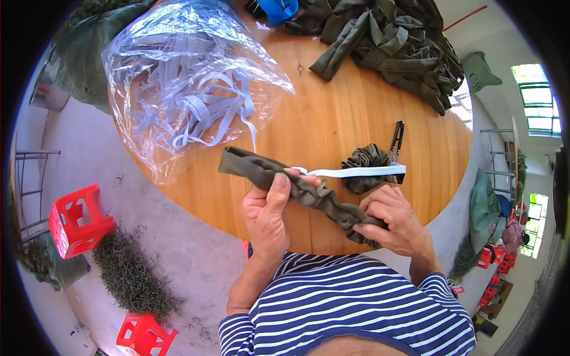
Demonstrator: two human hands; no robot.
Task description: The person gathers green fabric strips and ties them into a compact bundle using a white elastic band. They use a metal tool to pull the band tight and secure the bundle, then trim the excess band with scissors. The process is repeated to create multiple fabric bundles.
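Observation:
An olive-green fabric tube (pixel 323 199) stretches between my hands over the near side of the table. My left hand (pixel 267 216) pinches it with the thumb on top, and its flat end sticks out beyond at the left. My right hand (pixel 398 222) is closed on the gathered, wrinkled end. A white elastic band (pixel 356 172) runs from behind my left fingertips to a small black holder (pixel 396 173) on the right; whether my left hand grips the band is hidden. Under the band lies a gathered dark green scrunchie (pixel 363 161). Beside it stands a dark, slim slotted tool (pixel 398 136).
A clear plastic bag (pixel 270 74) of white elastic strips covers the table's left side. Olive fabric pieces (pixel 398 59) are heaped at the far right, near a blue object (pixel 278 10). Red stools (pixel 77 222) and a dark stringy pile (pixel 130 270) are on the floor at left.

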